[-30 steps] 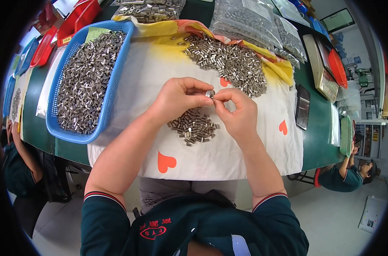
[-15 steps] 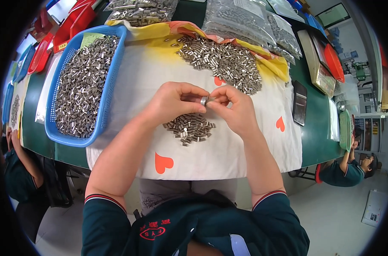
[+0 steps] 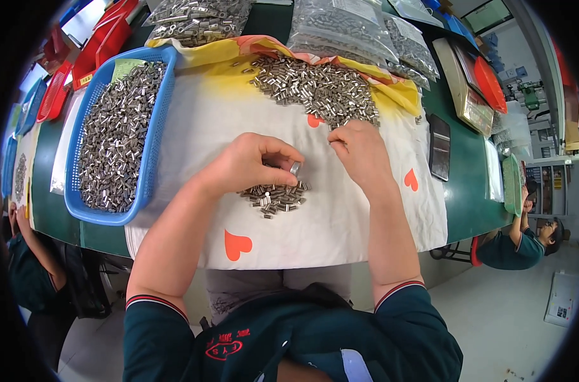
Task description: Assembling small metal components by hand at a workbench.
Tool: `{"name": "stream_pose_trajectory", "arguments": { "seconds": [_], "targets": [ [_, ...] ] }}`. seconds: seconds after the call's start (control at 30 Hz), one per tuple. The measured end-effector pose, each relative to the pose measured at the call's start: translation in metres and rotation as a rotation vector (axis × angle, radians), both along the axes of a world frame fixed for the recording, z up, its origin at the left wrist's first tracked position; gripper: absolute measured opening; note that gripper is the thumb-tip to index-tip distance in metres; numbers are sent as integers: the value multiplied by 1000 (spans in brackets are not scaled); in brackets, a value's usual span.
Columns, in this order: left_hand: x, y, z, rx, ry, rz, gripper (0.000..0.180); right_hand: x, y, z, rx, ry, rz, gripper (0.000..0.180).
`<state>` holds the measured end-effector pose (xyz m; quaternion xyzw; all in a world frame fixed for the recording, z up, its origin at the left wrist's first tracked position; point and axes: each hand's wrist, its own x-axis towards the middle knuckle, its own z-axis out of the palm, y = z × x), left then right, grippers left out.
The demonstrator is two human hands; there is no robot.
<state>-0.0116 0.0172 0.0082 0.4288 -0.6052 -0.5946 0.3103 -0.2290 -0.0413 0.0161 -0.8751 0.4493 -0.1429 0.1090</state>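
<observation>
My left hand (image 3: 254, 162) pinches a short silver metal ring (image 3: 294, 168) between thumb and fingers. Just below that hand, a small heap of short metal cylinders (image 3: 273, 202) lies on the white cloth (image 3: 331, 232). At the near edge of a larger pile of similar metal cylinders (image 3: 315, 89), my right hand (image 3: 361, 149) is closed, thumb against fingers; what they hold, if anything, is too small to make out. To the left stands a blue plastic basket (image 3: 151, 159) full of such cylinders.
Clear bags of metal parts (image 3: 343, 28) sit along the back. A dark phone (image 3: 439, 146) and a red tray (image 3: 490, 86) lie to the right on the green table (image 3: 471, 213). Co-workers sit at both sides. Red bins (image 3: 55, 92) stand far left.
My hands were together at the metal ring. The right hand has moved away to the right, toward the large pile; the left keeps the ring, slightly lower. The whole view has shifted a little.
</observation>
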Motion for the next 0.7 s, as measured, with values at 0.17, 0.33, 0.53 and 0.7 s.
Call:
{"name": "stream_pose_trajectory", "arguments": {
  "seconds": [0.17, 0.33, 0.53, 0.7],
  "targets": [
    [-1, -4, -6, 115, 206, 147, 29, 15, 11, 4, 162, -214, -79, 9],
    [-1, -5, -7, 164, 274, 199, 32, 32, 28, 11, 451, -609, -28, 8],
    [-3, -6, -11, 134, 258, 220, 31, 34, 30, 3, 208, -540, 82, 9],
    [-4, -3, -7, 84, 184, 280, 31, 41, 35, 0, -130, -424, 119, 12]
  ]
}}
